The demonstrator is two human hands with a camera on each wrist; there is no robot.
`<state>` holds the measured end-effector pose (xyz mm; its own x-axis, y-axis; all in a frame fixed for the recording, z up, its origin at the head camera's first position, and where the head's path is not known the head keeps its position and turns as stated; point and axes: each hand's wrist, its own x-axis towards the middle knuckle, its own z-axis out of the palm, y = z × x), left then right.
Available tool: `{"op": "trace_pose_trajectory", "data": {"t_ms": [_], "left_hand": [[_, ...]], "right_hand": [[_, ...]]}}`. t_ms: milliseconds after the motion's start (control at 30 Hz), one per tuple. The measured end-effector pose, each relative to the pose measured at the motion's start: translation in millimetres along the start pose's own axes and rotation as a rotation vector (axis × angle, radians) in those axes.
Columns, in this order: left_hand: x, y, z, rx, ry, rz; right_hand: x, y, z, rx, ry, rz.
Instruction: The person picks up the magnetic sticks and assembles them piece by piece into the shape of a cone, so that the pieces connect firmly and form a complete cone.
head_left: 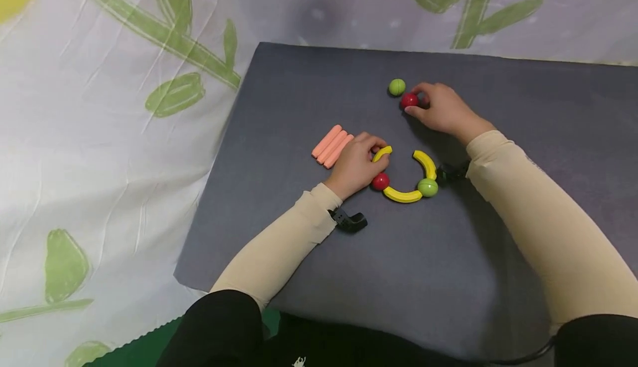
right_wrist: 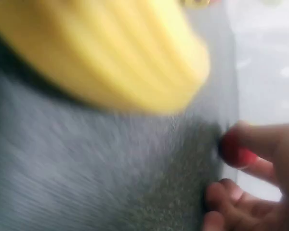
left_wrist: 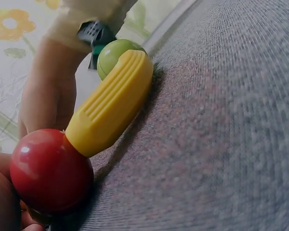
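Observation:
My right hand (head_left: 441,107) pinches a glossy red ball (head_left: 409,100) between thumb and fingers at the far side of the table. Close beside that ball lies a green ball (head_left: 397,87) with a seam line. Nearer to me, my left hand (head_left: 356,162) holds a curved yellow piece (head_left: 382,153) with thumb and fingers. This piece is part of an open ring: a second red ball (head_left: 381,181), a ridged yellow curve (head_left: 402,196), another green ball (head_left: 427,187) and a third yellow curve (head_left: 425,164) follow it round. In the left wrist view the red ball (left_wrist: 52,171) meets the yellow curve's end.
Several salmon-pink sticks (head_left: 332,146) lie side by side just left of my left hand. The dark grey table (head_left: 279,90) ends at a pale, leaf-patterned cloth (head_left: 124,134) on the left and at the back.

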<state>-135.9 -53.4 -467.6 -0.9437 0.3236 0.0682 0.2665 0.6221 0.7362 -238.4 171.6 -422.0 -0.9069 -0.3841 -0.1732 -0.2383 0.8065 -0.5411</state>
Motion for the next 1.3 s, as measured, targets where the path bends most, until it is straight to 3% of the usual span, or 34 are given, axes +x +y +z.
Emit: {"op": "trace_pose_trajectory", "data": {"t_ms": [300,567,733,967,1300], "left_hand": [[-0.3,1.3,-3.8,-0.026,-0.006,-0.006],[-1.3,0.4,-3.3,-0.023,0.026,0.006],[-2.3,3.1,-3.8,-0.036,0.025,0.013],[-0.3,3.1,-3.7,-0.038,0.032,0.024],[-0.2,-0.3,-0.9,-0.026,0.005,0.049]], "right_hand": [[-40.5,-17,18,0.083,-0.104,0.014],[-57.2,-23,25,0.076,-0.145,-0.055],[-67.5,-24,25,0.064,-0.123,-0.067],[-88.8,-24,19,0.001,-0.092,0.041],[-100.6,-16,26,0.088,-0.026,0.016]]}}
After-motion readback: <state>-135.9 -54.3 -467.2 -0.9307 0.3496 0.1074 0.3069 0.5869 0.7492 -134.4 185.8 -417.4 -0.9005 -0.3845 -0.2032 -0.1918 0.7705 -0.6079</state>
